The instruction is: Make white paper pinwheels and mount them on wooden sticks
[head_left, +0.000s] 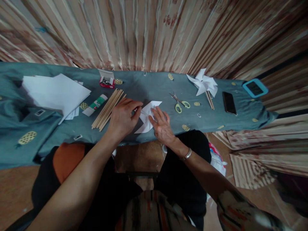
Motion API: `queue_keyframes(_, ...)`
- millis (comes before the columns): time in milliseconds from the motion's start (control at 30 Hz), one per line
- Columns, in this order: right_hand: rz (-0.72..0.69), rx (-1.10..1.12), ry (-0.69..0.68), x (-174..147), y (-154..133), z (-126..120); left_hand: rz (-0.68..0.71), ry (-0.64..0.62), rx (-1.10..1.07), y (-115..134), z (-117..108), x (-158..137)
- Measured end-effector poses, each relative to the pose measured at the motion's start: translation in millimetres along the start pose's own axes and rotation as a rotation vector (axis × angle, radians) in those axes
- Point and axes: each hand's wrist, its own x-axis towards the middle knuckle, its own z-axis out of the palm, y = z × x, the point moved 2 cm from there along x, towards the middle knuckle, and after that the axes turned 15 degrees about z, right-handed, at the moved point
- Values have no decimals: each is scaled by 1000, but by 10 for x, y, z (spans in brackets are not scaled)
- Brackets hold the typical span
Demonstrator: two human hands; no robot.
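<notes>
A white paper pinwheel (146, 125), with its corners folded inward, lies near the front edge of the cloth-covered table. My right hand (162, 125) rests on its right side, fingers stretched out over the paper. At its left side is my left hand (125, 115), thumb and forefinger drawn together in a pinch. Whatever the pinch holds is too small or hidden to make out. Just left of that hand lies a bundle of several wooden sticks (106, 110). Green-handled scissors (179, 103) lie with blades apart to the right of the pinwheel.
White paper sheets (55, 93), a glue stick (98, 102) and an open red box of small metal pieces (107, 82) are on the left. Rightward are a finished pinwheel (202, 82) on sticks, a black phone (229, 103) and a blue-framed device (255, 88). A curtain (134, 35) hangs behind.
</notes>
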Motion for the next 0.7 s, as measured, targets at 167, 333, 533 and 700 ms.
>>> queue_keyframes(167, 3, 75, -42, 71, 56, -33, 10, -20, -6, 19, -6, -16)
queue_keyframes(333, 15, 100, -44, 52, 58, -46, 57, -113, -35, 17, 139, -76)
queue_keyframes(533, 68, 115, 19, -12, 28, -34, 63, -378, 21, 76, 334, -131)
queue_keyframes(700, 85, 185, 13, 18, 32, -48, 64, -453, 6, 167, 379, -123)
